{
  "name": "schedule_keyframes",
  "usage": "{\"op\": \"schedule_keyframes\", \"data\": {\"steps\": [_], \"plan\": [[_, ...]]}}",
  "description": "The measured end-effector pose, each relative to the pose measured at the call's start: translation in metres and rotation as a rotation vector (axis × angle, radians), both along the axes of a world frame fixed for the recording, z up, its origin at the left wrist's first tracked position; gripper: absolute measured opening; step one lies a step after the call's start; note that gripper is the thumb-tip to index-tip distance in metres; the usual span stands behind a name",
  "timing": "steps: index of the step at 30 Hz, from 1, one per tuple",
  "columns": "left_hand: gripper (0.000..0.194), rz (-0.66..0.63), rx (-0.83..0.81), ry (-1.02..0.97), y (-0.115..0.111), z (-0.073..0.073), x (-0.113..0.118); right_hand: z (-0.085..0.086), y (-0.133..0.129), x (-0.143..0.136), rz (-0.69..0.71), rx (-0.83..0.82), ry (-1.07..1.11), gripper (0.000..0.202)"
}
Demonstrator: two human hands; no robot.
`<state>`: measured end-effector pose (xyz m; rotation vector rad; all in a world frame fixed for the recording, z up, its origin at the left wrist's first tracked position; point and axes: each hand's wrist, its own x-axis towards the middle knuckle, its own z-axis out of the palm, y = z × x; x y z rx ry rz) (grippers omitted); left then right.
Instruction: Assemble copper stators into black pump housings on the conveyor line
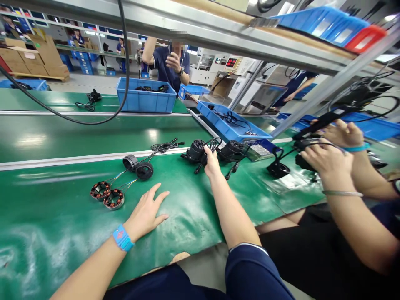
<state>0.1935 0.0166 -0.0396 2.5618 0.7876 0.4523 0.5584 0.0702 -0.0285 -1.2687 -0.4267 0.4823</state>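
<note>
My left hand (146, 214), with a blue wristband, hovers over or rests on the green mat (187, 216), fingers spread and holding nothing. To its upper left lie two copper-wound rings (114, 198), wired to two black round caps (144, 171) with coiled black cables (165, 146). My right hand (212, 162) reaches forward to a black round motor housing (197, 149); its thumb and fingers are closed at the housing's right side, by the cable. What exactly they grip is hidden. A second black housing (231, 151) sits just right of that hand.
At the right, a co-worker's hands (331, 160) handle a black device beside a small black part (278, 168). Blue bins (146, 100) (231, 121) stand beyond the mat. A metal shelf beam (200, 21) crosses above. Another person stands across the bench.
</note>
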Motion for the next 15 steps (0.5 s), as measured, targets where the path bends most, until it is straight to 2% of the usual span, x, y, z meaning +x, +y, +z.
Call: {"op": "schedule_keyframes", "data": {"steps": [5, 7, 9, 12, 13, 15], "plan": [[0.073, -0.003, 0.013, -0.051, 0.0, -0.001, 0.003, 0.002, 0.001, 0.0, -0.109, -0.012, -0.075, 0.067], [0.07, 0.014, 0.039, -0.154, -0.002, 0.005, 0.004, 0.008, -0.001, -0.004, -0.154, -0.009, -0.128, 0.066], [0.066, 0.086, 0.083, -0.326, -0.004, 0.02, 0.001, 0.019, -0.005, -0.011, -0.191, 0.009, -0.186, 0.066], [0.071, 0.378, 0.225, -0.678, 0.011, 0.053, -0.014, 0.039, -0.016, -0.029, -0.244, 0.07, -0.282, 0.072], [0.075, 0.505, 0.265, -0.803, 0.022, 0.066, -0.023, 0.047, -0.019, -0.037, -0.258, 0.099, -0.318, 0.075], [0.081, 0.74, 0.239, -1.056, 0.058, 0.095, -0.047, 0.065, -0.025, -0.059, -0.246, 0.162, -0.446, 0.075]]}}
